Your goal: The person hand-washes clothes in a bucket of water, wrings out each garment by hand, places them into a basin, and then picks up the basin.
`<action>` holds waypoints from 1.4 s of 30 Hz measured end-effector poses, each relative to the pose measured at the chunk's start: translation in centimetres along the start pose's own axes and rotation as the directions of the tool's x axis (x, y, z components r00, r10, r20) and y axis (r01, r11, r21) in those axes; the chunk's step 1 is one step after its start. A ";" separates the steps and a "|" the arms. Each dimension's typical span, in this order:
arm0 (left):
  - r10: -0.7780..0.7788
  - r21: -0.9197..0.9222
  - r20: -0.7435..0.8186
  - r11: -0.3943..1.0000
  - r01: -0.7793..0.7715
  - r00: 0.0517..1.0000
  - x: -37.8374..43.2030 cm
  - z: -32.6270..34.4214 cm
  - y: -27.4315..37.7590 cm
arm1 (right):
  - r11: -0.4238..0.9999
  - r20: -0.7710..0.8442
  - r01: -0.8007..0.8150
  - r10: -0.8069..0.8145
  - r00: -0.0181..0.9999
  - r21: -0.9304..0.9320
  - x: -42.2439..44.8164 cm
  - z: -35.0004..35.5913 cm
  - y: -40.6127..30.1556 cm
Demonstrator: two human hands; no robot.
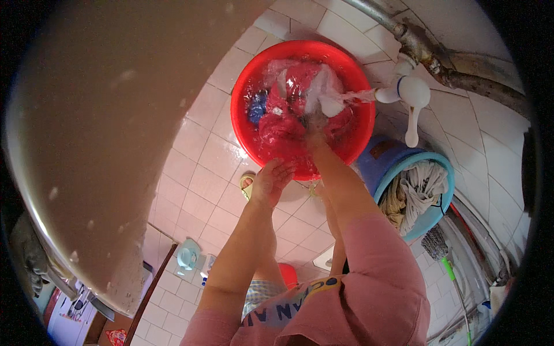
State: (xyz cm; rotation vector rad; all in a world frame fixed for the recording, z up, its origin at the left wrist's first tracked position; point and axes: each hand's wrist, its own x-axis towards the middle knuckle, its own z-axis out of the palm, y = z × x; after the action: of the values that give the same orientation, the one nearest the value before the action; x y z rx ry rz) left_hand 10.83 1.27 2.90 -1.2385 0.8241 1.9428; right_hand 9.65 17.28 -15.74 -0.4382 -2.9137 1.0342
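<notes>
A red plastic basin (pixel 237 129) on the tiled floor holds water and wet clothes. Red cloth (pixel 281 129) fills much of it, with a dark blue piece (pixel 257 107) at the left and whitish cloth or foam near the middle. Water runs from a white tap (pixel 413 93) into the basin from the right. My left hand (pixel 275 179) is at the basin's near rim, fingers extended, with nothing seen in it. My right hand (pixel 318 125) reaches down into the water among the clothes; its fingers are blurred by the splashing, so its grip cannot be told.
A light blue bucket (pixel 448 173) with whitish and tan cloths stands right of the basin. Metal pipes (pixel 433 65) run along the tiled wall. A large pale curved surface (pixel 99 129) fills the left. A mop (pixel 448 268) lies at the lower right. My sandalled foot is near the basin.
</notes>
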 end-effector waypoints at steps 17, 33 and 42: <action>-0.155 -0.061 0.385 0.979 0.193 0.910 -2.7 4.5 1.2 | 0.724 0.510 -0.042 -0.443 0.737 0.689 -8.8 -29.5 -22.3; -0.241 -0.036 0.612 0.943 0.330 0.754 -15.1 7.0 2.1 | -0.460 0.544 -0.359 0.372 0.752 0.812 -2.0 -22.8 -18.1; 0.044 -0.554 0.759 0.567 0.610 0.649 -17.7 9.5 0.9 | -0.666 0.368 -0.261 0.022 0.929 0.699 -4.0 -21.2 -23.7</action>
State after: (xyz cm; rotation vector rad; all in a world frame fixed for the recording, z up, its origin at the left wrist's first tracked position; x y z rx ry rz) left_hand 10.95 4.68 22.70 -0.7882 -0.7400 2.2439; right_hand 9.75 11.75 15.83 -0.5929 -0.1734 3.0615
